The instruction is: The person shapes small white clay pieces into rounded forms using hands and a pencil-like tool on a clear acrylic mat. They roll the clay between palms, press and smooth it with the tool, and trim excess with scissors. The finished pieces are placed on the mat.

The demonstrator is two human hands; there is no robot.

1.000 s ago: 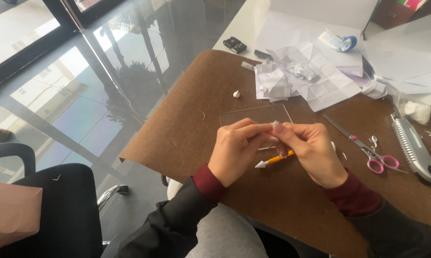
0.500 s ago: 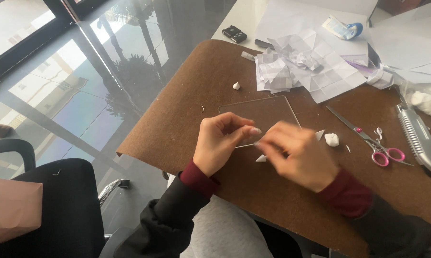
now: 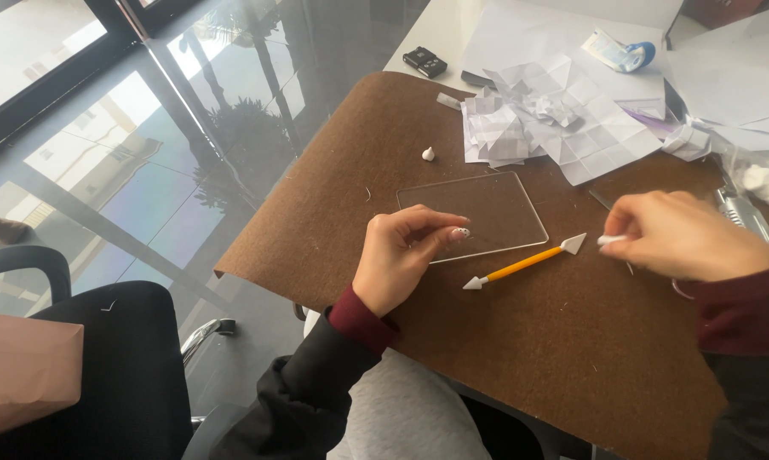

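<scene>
A white clay bit is pinched in the left hand over a clear plate; right hand grips a white piece.

Between my left hand and right hand only the orange tool blocked; bench below was open, paper pile crowded the far side.

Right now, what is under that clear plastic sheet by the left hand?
Through the clear plastic sheet only the brown mat shows. The left hand covers the sheet's near corner, so whatever lies beneath there is hidden.
</scene>
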